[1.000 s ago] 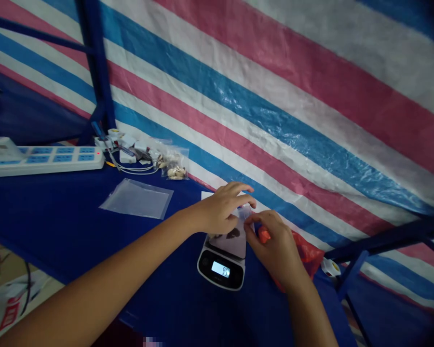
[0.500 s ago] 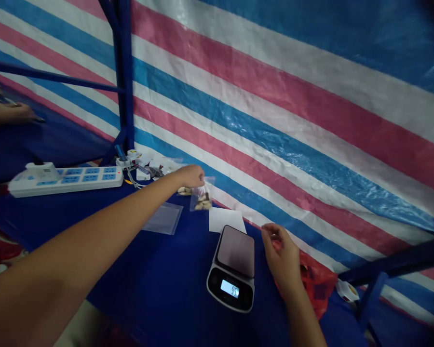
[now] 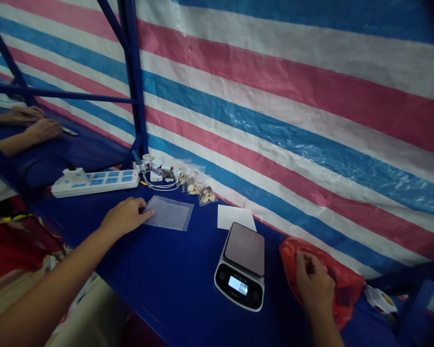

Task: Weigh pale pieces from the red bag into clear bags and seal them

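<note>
At the left, my left hand (image 3: 127, 217) touches the near edge of the clear flat plastic bags (image 3: 170, 214) with its thumb; its fingers are slightly bent and apart from the thumb. My right hand (image 3: 315, 284) is over the crumpled red plastic bag (image 3: 343, 289), fingers curled in toward the thumb; what they hold, if anything, is hidden. Between the hands stands a digital kitchen scale (image 3: 244, 253), its plate bare and its display reading 0.0. Small clear bags of pale brownish slices (image 3: 207, 195) lie in a row along the striped sheet.
A white power strip (image 3: 97, 182) with a plug in it lies at the left, beside cables and small items (image 3: 159, 173). White paper (image 3: 235, 217) sits partly under the scale. A blue metal post (image 3: 133, 77) rises behind. Another person's hands (image 3: 41, 127) rest farther left near a pen.
My left hand has let go of a small filled bag at the row and moved back to the flat bags. My right hand has moved over the red bag. The scale's reading dropped to 0.0.
</note>
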The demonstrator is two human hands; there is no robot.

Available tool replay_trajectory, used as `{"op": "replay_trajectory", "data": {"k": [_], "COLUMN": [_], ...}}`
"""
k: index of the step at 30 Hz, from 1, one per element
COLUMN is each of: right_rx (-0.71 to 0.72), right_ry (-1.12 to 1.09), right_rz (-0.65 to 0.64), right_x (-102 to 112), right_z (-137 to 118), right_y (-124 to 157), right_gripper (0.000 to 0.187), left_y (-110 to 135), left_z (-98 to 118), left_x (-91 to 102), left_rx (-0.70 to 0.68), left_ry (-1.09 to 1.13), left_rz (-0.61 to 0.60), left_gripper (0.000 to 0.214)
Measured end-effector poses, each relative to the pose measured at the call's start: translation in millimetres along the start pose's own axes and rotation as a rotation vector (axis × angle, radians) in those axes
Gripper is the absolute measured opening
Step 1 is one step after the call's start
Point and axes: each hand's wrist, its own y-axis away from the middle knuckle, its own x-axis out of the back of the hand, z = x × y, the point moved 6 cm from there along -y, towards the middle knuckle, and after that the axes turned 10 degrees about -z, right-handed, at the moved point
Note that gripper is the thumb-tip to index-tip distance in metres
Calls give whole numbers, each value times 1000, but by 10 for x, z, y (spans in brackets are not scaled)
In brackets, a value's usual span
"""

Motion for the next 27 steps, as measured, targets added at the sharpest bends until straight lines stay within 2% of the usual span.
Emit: {"op": "replay_trajectory", "data": {"k": [3,6,8,10,13,17,19,21,23,25,27], "right_rx": [-33,-15,-5,-19,-102,-282,-335,-358,-375,-356,-208], "right_ry": [-7,-22,-5,55,251,422,423,420,422,404,359], "right_rz": [-24,-29,-34,-39,-129,-329,-342,-335,-327,-256,-117], "right_x": [-95,-196,-222,-189,-85,51,116,148,146,143,138], "right_z": [51,71,63,46,64,289,402,481,541,573,534], "right_y": [21,31,18,-8,-59,-56,-29,-13,-20,-64,-142], "right_gripper": [48,47,46,45,47,42,39,39,44,52,51], "left_y": [114,190,217,192,25,-247,-355,-419,-450,-471,-490], "left_z": [126,237,308,408,708,1414,1768,2005,2099,2105,2104], "left_x": [-72,5,91,151,113,-166,-400,-633,-807,-902,-939], "left_rx": [-6,-54,-162,-268,-277,-220,-197,-146,-95,-81,-96], "left_ry": [2,108,278,543,989,1489,1731,1909,2013,2070,2086], "left_rz": [119,265,330,327,239,160,2,-187,-318,-375,-417], "left_gripper": [31,28,27,28,35,40,37,35,32,30,27]}}
